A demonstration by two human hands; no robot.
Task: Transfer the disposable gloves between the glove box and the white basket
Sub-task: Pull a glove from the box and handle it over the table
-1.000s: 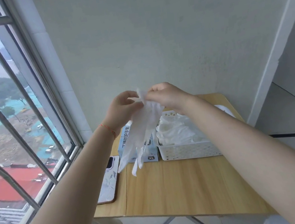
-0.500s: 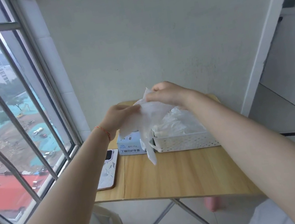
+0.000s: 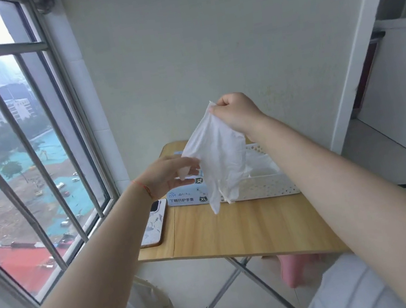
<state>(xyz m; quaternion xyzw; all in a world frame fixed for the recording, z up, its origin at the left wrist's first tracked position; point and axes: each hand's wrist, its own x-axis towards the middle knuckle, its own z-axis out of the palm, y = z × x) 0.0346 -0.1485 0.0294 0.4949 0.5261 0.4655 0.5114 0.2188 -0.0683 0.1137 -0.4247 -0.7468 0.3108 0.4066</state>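
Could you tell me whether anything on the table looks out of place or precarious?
The phone lies at the table's left edge, its corner seemingly slightly overhanging. The glove box and white basket sit squarely.

Table: a light wooden folding table (image 3: 236, 231) stands in front of me against the far wall, on crossed metal legs; a seam runs near to far through its left part.
Phone: my phone (image 3: 154, 222) lies flat on the left strip of the top, near the left edge, reaching almost to the near edge.
Glove box: the blue and white glove box (image 3: 186, 198) sits far left on the top, just right of the phone, marked XL.
White basket: the white basket (image 3: 263, 186) stands just right of the box, also at the far side, with gloves piled inside.
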